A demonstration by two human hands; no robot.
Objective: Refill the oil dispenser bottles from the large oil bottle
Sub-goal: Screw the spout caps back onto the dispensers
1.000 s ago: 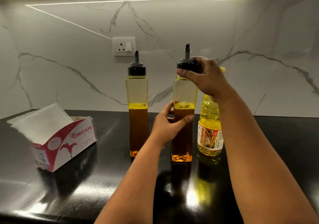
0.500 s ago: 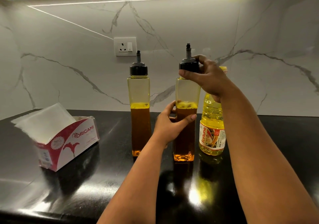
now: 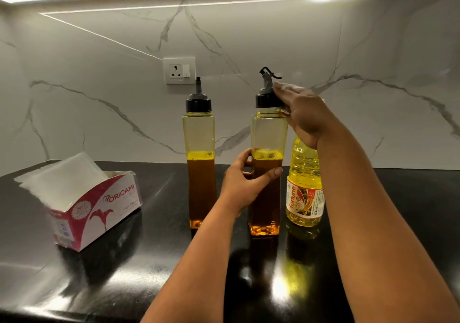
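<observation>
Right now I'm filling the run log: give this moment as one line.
step: uncapping | left hand: holds right dispenser | right hand: grips its cap, tilted | left dispenser: capped | oil bottle: upright

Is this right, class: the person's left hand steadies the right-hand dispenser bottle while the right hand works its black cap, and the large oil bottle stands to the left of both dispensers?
One detail is wrong. The head view shows the large oil bottle at the far right, beside the right-hand dispenser bottle, not left of both. The left hand does steady that bottle and the right hand works its black cap.

Amber oil in dispenser bottles (image 3: 200, 170), blk caps (image 3: 198, 105); yellow oil bottle (image 3: 305, 188); blk counter (image 3: 149, 260).
</observation>
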